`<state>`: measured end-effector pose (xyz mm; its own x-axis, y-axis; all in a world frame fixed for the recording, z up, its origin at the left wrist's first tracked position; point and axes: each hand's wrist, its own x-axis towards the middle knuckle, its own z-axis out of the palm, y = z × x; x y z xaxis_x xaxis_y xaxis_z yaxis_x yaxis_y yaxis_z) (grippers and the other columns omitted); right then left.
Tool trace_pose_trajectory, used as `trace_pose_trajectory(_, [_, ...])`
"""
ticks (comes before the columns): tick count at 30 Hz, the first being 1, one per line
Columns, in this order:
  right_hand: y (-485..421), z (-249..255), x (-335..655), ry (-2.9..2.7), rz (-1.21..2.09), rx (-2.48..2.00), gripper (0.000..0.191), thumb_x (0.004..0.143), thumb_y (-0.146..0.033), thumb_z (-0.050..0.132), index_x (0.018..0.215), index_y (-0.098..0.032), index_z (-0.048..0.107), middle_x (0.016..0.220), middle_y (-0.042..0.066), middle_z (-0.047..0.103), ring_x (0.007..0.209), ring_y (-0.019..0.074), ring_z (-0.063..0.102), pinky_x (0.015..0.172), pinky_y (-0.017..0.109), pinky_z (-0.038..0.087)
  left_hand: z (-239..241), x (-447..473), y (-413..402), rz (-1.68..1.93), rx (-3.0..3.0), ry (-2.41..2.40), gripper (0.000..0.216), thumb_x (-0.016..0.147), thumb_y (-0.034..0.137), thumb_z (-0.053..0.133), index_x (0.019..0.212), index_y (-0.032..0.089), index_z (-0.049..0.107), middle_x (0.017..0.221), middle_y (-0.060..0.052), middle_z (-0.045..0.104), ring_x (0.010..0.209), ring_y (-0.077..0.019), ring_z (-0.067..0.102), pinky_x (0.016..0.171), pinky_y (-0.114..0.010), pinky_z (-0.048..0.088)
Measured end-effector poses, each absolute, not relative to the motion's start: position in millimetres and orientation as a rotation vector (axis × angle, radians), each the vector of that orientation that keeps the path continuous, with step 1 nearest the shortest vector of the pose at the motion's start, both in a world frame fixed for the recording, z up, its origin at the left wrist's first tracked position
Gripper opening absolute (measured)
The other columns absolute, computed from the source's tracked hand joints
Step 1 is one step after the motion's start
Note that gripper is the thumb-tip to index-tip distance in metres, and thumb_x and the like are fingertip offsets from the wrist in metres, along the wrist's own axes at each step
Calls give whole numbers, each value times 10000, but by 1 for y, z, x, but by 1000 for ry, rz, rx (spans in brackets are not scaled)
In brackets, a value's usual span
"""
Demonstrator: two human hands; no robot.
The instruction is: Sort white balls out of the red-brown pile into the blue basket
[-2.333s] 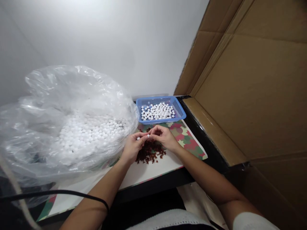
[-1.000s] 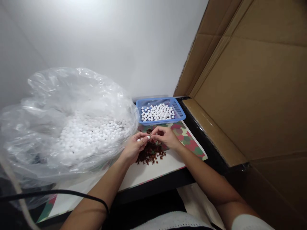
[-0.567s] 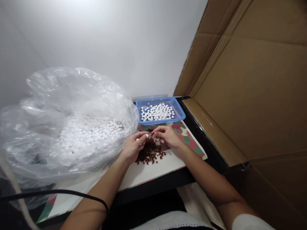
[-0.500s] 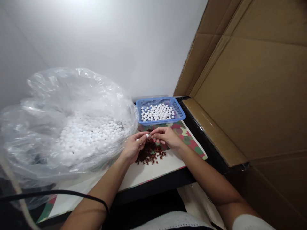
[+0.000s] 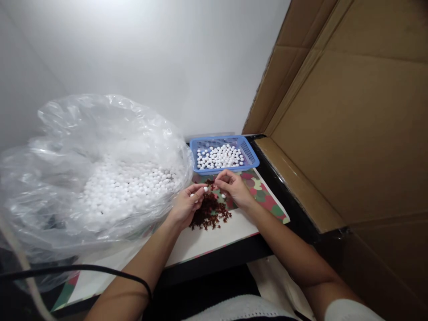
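Note:
My left hand is closed, pinching a small white ball between thumb and forefinger; more white shows between its fingers. To the right, my right hand has its thumb and forefinger pressed together, and whatever they pinch is too small to make out. Another white ball shows just below those fingertips; I cannot tell whether the hand holds it. Beneath both hands lies a pile of small reddish-brown, star-shaped pieces, partly covered by my left hand.
A large clear plastic bag full of white balls stands at the left. Behind my hands is a blue basket holding several white balls. Cardboard walls the right side. A black cable crosses my left forearm.
My right hand has moved slightly up and right, away from the ball in my left hand, leaving a gap. A white ball now shows under the right fingers. My left hand stays put.

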<state>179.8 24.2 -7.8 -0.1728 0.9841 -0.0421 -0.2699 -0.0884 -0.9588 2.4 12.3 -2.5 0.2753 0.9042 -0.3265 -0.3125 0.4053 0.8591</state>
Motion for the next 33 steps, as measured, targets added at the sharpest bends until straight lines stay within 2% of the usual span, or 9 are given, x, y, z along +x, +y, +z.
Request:
trace_pose_trajectory(2, [24, -8, 181, -1092, 1509, -984, 316, 677, -420, 779, 755, -166, 606, 630, -14, 628, 418, 50, 402, 376, 186, 240, -1, 3, 12, 936, 757, 958, 382, 656, 387, 805, 921, 133, 699, 755, -33, 586, 522, -27, 331, 410, -162, 166])
trace_pose_trajectory(6, [23, -7, 181, -1168, 1566, -969, 299, 668, -392, 789, 811, -156, 674, 707, 22, 679, 447, 59, 445, 394, 195, 288, -1, 3, 12, 936, 775, 951, 386, 667, 409, 792, 913, 126, 701, 719, -23, 571, 516, -29, 320, 407, -167, 162])
trace_pose_trajectory(13, [24, -10, 180, -1291, 1470, -962, 239, 736, -372, 736, 785, -164, 630, 735, 14, 658, 525, 76, 490, 469, 205, 358, -4, 3, 12, 947, 801, 961, 379, 654, 392, 804, 906, 133, 690, 645, 10, 525, 489, -25, 303, 410, -176, 152])
trace_pose_trajectory(24, [21, -7, 175, -1366, 1533, -963, 288, 742, -419, 713, 773, -160, 590, 626, -39, 509, 528, 78, 394, 497, 219, 304, -3, 3, 11, 916, 879, 997, 359, 645, 412, 800, 855, 139, 700, 583, 32, 464, 471, -29, 283, 423, -194, 125])
trace_pose_trajectory(33, [20, -8, 175, -1376, 1529, -1011, 273, 742, -399, 711, 777, -158, 587, 650, -32, 536, 535, 79, 427, 497, 215, 319, -7, 4, 11, 948, 963, 1071, 308, 631, 399, 804, 781, 144, 717, 529, 41, 456, 449, -32, 273, 436, -210, 124])
